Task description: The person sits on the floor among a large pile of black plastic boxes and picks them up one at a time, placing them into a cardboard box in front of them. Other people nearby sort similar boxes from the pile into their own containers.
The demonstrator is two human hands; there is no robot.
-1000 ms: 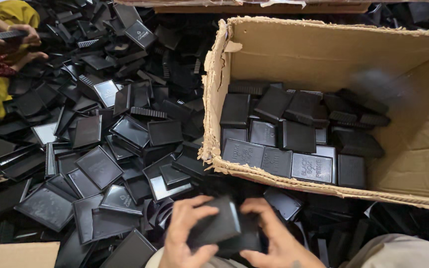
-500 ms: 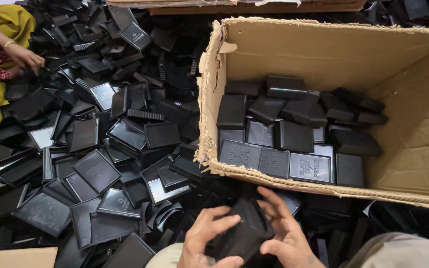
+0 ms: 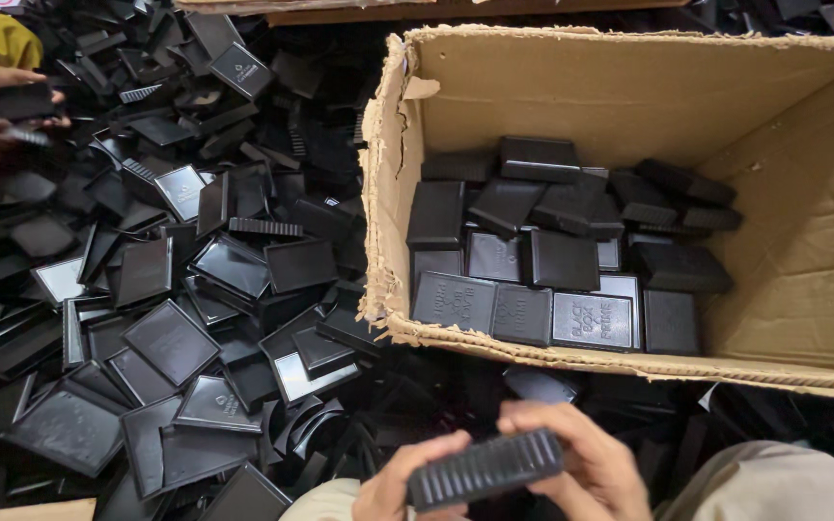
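Observation:
Both my hands hold one flat black plastic box (image 3: 486, 470) at the bottom of the head view, turned so its ribbed edge faces up. My left hand (image 3: 400, 482) grips its left end and my right hand (image 3: 583, 461) wraps its right end. Just beyond them stands an open cardboard carton (image 3: 620, 92) with a torn near-left corner. Several closed black boxes (image 3: 562, 256) lie in layers on its floor.
A large heap of loose black box lids and trays (image 3: 180, 309) covers the floor to the left. Another person's hands (image 3: 7, 106), by a yellow garment, hold a black piece at the far left. My knee in beige cloth (image 3: 774, 487) is at bottom right.
The black box in my hands has turned from lying flat to showing its ribbed edge. The person at the left has picked up another black piece.

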